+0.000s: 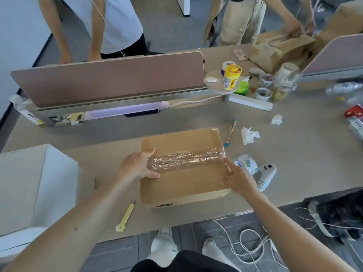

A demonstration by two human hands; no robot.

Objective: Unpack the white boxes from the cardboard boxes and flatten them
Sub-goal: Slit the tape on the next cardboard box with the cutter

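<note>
A closed cardboard box lies on the desk in front of me, its top seam sealed with a wide strip of shiny clear tape. My left hand rests on the box's left end, thumb and fingers spread over the tape's end. My right hand touches the box's right edge with fingers apart, holding nothing. A yellow box cutter lies on the desk left of the box's front corner. No white boxes show inside; the box is shut.
A white carton stands at the left. Crumpled tissues, a wrapped candy stick, a tape roll and a white phone lie right of the box. Behind the divider, two people stand; one handles another cardboard box.
</note>
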